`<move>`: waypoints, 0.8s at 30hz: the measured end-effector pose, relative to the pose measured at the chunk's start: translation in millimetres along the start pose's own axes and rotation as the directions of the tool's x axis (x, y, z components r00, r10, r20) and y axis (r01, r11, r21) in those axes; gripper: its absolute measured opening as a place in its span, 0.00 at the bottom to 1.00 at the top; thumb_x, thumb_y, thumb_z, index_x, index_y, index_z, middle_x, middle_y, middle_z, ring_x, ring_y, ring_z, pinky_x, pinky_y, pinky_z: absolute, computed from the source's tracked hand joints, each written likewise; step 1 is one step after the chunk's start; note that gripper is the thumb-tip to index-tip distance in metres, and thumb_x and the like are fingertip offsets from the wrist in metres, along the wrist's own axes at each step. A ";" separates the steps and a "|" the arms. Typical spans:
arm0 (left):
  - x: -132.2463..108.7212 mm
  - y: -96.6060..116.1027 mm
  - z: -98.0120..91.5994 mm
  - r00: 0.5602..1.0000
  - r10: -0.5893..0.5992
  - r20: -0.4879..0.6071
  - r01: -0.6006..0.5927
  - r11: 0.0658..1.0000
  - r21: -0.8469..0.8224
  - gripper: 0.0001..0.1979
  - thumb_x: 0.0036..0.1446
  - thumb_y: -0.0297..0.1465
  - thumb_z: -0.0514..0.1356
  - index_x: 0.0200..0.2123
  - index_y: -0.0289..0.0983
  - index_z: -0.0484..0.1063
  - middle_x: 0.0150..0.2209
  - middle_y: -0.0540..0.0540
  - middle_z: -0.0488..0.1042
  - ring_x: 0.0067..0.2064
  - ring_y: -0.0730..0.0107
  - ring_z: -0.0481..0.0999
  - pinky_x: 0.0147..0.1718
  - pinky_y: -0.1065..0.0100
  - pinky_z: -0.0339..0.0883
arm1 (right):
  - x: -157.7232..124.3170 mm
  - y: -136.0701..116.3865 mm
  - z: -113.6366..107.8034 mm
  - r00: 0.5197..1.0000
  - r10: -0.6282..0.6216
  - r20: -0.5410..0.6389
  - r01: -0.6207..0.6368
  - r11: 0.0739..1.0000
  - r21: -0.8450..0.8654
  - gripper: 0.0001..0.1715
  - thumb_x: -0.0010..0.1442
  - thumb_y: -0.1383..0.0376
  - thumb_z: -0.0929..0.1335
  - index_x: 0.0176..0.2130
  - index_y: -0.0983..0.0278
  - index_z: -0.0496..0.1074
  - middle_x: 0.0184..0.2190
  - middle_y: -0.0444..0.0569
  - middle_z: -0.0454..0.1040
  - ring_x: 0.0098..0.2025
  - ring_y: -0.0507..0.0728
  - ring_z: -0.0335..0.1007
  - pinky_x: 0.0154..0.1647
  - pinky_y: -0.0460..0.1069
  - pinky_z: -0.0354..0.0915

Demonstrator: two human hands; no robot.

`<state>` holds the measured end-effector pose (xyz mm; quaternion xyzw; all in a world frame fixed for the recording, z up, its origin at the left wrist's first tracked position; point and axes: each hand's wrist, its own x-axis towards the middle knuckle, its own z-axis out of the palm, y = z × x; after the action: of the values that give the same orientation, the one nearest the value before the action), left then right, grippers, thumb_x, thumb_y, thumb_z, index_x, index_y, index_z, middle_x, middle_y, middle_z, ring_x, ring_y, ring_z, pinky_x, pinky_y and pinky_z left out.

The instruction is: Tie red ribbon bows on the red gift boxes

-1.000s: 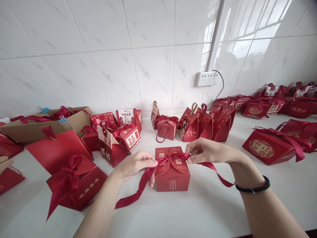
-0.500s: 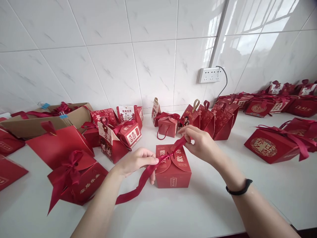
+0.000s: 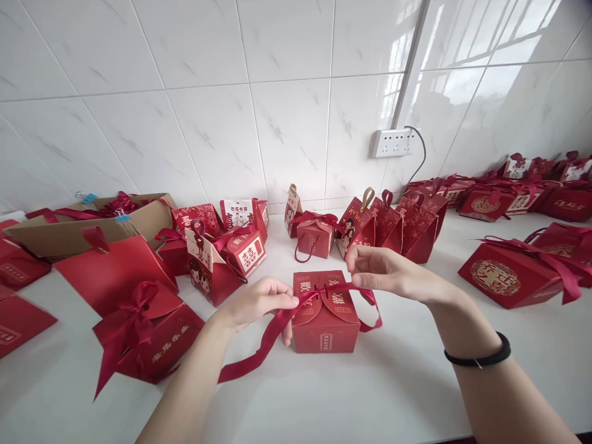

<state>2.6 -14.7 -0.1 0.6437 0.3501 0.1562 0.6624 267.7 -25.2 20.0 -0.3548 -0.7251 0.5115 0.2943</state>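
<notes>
A red gift box (image 3: 325, 336) with gold lettering and a curved-flap top stands upright on the table in front of me. A dark red ribbon (image 3: 259, 353) runs through the slots in its lid. My left hand (image 3: 264, 303) pinches that ribbon between thumb and fingers at the box's left edge, and a long tail hangs toward me. Above the right edge of the lid, my right hand (image 3: 386, 271) is open, thumb and fingers apart. The ribbon's other end passes by its thumb and loops down beside the box's right side.
A bow-tied red box (image 3: 169, 339) lies left, with a cardboard tray (image 3: 69, 231) of ribbon behind it. Several small red boxes (image 3: 315, 239) line the back. More boxes (image 3: 502, 271) stand right. A power strip (image 3: 393, 143) is on the tiled wall.
My right hand has let go of the ribbon and its fingers have spread, the hand shifting slightly right. The freed ribbon end has dropped beside the box. My left hand keeps its pinch.
</notes>
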 end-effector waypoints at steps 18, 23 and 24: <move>0.2 0.4 0.7 0.999 0.014 0.031 -0.013 1.000 -0.012 0.14 0.57 0.35 0.56 0.21 0.35 0.65 0.18 0.47 0.74 0.22 0.70 0.73 0.29 0.70 0.59 | 12.1 0.6 18.8 0.997 -0.073 -0.022 0.075 0.985 0.154 0.16 0.57 0.54 0.68 0.29 0.65 0.71 0.39 0.51 0.72 0.41 0.56 0.67 0.44 0.50 0.62; 1.0 2.2 2.3 0.998 0.018 0.066 -0.017 1.000 -0.014 0.15 0.57 0.35 0.57 0.21 0.35 0.66 0.19 0.47 0.74 0.21 0.71 0.73 0.29 0.70 0.61 | 25.9 6.9 40.0 0.967 -0.084 -0.241 0.110 0.989 0.094 0.19 0.52 0.51 0.70 0.27 0.66 0.70 0.24 0.45 0.70 0.27 0.51 0.64 0.30 0.46 0.60; 0.9 2.4 2.5 0.998 0.013 0.067 -0.012 1.000 -0.013 0.15 0.57 0.35 0.57 0.21 0.35 0.65 0.18 0.47 0.73 0.21 0.71 0.73 0.29 0.70 0.61 | 28.0 8.1 43.5 0.953 -0.089 -0.289 0.112 0.992 0.064 0.20 0.51 0.51 0.71 0.26 0.66 0.70 0.22 0.44 0.69 0.25 0.50 0.63 0.28 0.46 0.59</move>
<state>5.5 -15.6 1.8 0.6465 0.3224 0.1408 0.6770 218.9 -23.8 0.8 -0.3754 -0.6712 0.4680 0.4353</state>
